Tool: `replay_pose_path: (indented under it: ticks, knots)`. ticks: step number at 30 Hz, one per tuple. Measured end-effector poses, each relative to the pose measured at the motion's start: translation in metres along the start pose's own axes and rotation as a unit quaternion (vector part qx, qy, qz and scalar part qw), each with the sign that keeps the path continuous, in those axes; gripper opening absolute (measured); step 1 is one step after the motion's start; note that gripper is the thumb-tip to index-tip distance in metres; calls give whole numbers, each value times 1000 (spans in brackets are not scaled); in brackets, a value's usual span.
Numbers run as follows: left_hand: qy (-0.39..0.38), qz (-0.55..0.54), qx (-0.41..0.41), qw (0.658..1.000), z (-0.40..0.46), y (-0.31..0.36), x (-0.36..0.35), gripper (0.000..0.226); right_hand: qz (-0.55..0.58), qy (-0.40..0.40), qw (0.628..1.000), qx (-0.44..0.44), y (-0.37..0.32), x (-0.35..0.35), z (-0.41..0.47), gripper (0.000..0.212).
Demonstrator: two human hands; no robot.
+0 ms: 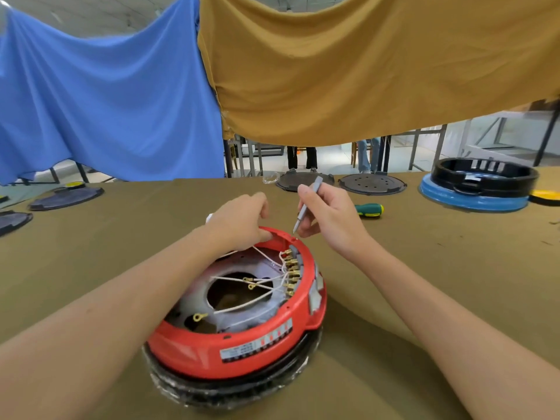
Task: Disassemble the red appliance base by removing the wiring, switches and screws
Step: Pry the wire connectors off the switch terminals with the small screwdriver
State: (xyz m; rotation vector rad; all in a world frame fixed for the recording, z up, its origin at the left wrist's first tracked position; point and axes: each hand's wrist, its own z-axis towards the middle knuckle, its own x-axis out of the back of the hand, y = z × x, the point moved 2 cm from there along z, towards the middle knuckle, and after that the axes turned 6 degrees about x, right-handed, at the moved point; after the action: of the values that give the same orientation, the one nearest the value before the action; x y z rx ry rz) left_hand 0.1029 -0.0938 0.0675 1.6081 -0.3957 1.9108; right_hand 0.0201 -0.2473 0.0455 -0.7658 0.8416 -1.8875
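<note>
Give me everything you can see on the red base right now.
The red base is a round, plastic-looking shell lying open side up on a black ring, on the olive table cover. Inside, white wires with brass ring ends run to a row of brass terminals along the right wall. A label sits on the front. The left hand grips the far rim; the right hand holds a grey tool just above it.

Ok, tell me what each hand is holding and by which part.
Right hand: grey screwdriver, gripped mid-shaft. Left hand: fingers pinch at the red base far rim, seemingly on a white wire.
</note>
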Motion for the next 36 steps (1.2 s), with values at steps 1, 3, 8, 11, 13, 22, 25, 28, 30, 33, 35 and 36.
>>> replay_pose_path:
  ticks: [1, 3, 8, 11, 13, 22, 25, 28, 30, 33, 35, 36]
  knots:
    - [10, -6, 5, 1000, -4, -3, 2, 27, 7, 3, 1000, 10, 0, -1, -1, 34]
    - [38, -35, 10, 999, -15, -11, 6, 15, 17, 6, 999, 32, -1, -4, -2, 35]
    - [-62, -220, 7, 973, -45, 4, -3, 25, -36, -7, 997, 74, -2, -13, -9, 40]
    - [-74, -231, 24, 970, -43, 16, -12, 26, -83, -10, 993, 84, -1, -13, -15, 41]
    - [-85, -264, 35, 960, -42, 16, -15, 20, -101, -8, 990, 98, -2, -13, -18, 41]
    - [-141, -368, 69, 916, -40, 14, -19, 15, -134, 13, 982, 130, -4, -16, -21, 39]
    - [-157, -385, 78, 906, -39, 15, -21, 15, -131, 18, 983, 128, -3, -16, -21, 38]
    - [-166, -394, 82, 900, -39, 15, -22, 17, -126, 23, 983, 130, -4, -17, -21, 37]
    - [-168, -393, 77, 901, -39, 15, -24, 21, -111, 34, 984, 132, -3, -16, -21, 37]
    - [-163, -374, 69, 910, -39, 15, -25, 26, -125, 18, 983, 133, -3, -17, -20, 37]
    - [-164, -368, 67, 913, -39, 16, -25, 24, -135, 13, 981, 138, -3, -17, -21, 36]
    - [-165, -367, 66, 913, -39, 16, -24, 23, -138, 13, 980, 141, -3, -17, -21, 36]
